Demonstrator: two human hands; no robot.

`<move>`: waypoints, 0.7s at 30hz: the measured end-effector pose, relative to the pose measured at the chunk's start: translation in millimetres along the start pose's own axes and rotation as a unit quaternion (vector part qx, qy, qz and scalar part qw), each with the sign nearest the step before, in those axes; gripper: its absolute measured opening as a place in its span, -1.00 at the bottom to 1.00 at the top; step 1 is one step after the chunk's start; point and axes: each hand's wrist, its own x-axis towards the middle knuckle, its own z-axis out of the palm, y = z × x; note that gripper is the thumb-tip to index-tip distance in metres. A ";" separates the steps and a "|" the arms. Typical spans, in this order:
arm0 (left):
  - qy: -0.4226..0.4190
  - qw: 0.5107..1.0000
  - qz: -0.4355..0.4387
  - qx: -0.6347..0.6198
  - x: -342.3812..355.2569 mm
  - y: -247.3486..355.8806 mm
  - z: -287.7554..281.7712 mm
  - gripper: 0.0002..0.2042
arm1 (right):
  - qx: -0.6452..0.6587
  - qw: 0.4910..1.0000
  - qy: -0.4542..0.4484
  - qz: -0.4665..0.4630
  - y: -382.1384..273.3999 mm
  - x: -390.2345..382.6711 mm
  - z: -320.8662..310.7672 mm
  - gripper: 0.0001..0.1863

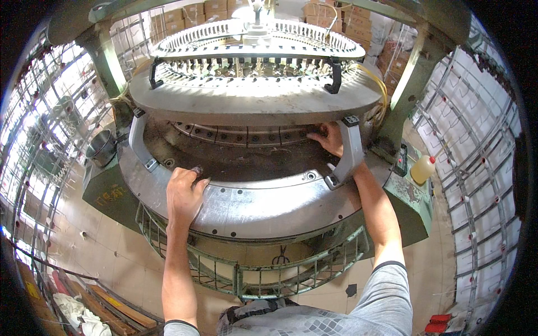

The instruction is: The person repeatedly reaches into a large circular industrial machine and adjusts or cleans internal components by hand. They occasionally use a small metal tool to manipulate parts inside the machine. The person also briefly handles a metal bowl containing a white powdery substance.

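Observation:
A large circular knitting machine stands before me, with a wide polished metal ring point(263, 207) around a dark, dusty well. My left hand point(186, 193) rests at the ring's inner edge on the left, its fingers curled; a small dark spot shows at the fingertips, too small to name. Past the right upright bracket point(352, 148) reaches my right hand point(332, 138), below the upper round plate point(258, 103). Its fingers are bent close to the right end of a dark segmented ring point(246, 138) with a row of screws. Whatever lies between those fingertips is hidden.
A second bracket point(138, 140) stands at left. A metal pot point(101, 148) sits left of the machine, and a yellowish bottle with a red cap point(423, 169) right. Scissors point(281, 255) show beyond the green guard rail point(238, 277). Wire racks point(476, 168) flank both sides.

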 end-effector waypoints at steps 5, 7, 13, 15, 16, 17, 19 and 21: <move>0.007 1.000 0.012 -0.010 0.8 0.2 0.4 -0.72 | 0.019 0.994 0.036 -0.100 7.6 5.6 6.8 -0.56; 0.003 1.000 0.007 -0.010 0.5 0.6 0.0 -0.73 | 0.042 0.992 0.028 -0.120 9.9 2.9 5.9 -0.58; -0.002 1.000 0.004 -0.009 0.6 0.7 -1.0 -0.76 | 0.024 0.994 0.073 -0.078 5.2 2.7 9.5 -0.75; -0.004 1.000 0.001 -0.009 0.7 0.0 -0.6 -0.77 | 0.005 0.998 0.054 -0.021 4.8 4.6 9.3 -0.74; 0.000 1.000 0.008 -0.013 0.6 -0.5 -0.4 -0.77 | 0.017 0.996 0.050 -0.068 5.2 4.7 8.5 -0.71; -0.001 1.000 0.008 -0.012 0.4 -0.9 -0.2 -0.78 | 0.022 0.996 0.024 -0.078 5.8 4.3 7.4 -0.69; 0.000 1.000 0.008 -0.013 0.1 -1.8 0.5 -0.79 | 0.038 0.993 0.024 -0.105 6.0 3.1 6.8 -0.67; 0.001 1.000 0.005 -0.011 -0.2 -2.6 1.2 -0.79 | 0.061 0.990 0.057 -0.109 5.1 1.9 8.3 -0.69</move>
